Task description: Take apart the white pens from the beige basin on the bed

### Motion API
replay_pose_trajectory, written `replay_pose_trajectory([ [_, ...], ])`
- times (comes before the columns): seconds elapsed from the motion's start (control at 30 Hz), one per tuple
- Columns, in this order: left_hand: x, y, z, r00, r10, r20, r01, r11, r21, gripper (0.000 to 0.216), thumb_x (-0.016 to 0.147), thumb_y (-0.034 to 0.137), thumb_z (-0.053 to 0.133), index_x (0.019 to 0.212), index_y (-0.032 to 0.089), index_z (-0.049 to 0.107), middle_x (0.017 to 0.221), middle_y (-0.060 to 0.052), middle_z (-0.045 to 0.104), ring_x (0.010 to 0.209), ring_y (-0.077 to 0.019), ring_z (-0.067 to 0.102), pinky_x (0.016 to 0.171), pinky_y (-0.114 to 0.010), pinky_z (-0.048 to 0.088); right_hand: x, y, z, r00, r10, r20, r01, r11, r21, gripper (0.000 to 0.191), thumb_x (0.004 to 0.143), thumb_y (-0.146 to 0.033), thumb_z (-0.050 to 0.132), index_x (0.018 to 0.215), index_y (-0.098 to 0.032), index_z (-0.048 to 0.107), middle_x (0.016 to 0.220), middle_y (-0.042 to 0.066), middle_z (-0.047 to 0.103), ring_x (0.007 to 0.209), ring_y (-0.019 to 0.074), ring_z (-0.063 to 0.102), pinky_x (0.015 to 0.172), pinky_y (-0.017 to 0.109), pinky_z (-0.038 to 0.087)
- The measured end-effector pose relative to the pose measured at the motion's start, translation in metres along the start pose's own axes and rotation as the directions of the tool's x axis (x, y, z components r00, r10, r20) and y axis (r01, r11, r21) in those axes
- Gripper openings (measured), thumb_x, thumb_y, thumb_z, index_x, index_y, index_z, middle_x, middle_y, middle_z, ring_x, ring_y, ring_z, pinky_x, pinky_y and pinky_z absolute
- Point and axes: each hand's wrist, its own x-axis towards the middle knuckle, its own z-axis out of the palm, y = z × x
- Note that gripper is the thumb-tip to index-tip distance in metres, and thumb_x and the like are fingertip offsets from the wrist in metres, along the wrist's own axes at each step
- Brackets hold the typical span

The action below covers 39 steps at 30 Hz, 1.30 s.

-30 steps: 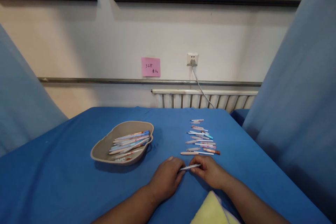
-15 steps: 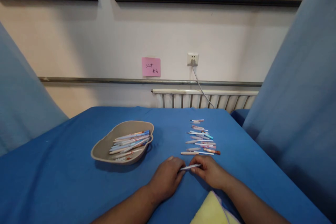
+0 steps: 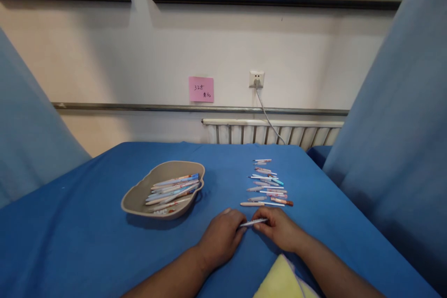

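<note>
Between my two hands is a slim white pen, lying nearly level just above the blue cloth. My left hand is closed, its fingertips at the pen's left end. The fingers of my right hand pinch its right end. Just beyond them, a column of pen parts lies on the cloth: barrels, thin white refills and caps, some in pale, blue or orange-brown tones. To the left, a beige scalloped basin holds several pens in a loose pile.
A folded yellow cloth lies close to me between my forearms. Blue curtains hang on both sides. At the back are the wall, a pink note, a socket with a cord and a radiator.
</note>
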Motion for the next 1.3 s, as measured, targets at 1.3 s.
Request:
replay_pose_trajectory([
  [1.3,-0.0009,0.0024,-0.0001,1.0,-0.017,-0.016,0.017,1.0,0.012,0.012,0.086,0.023,0.047,0.091,0.02,0.058,0.089,-0.004,0.063,0.085,-0.0205,0.053,0.069,-0.029,0.038,0.0,0.0003,-0.0003,1.0,-0.003,0.0,0.003,1.0,-0.015,0.013,0.079,-0.022,0.055,0.086,-0.019,0.065,0.079,0.001,0.067,0.074,0.0166,0.059,0.066,0.024,0.043],
])
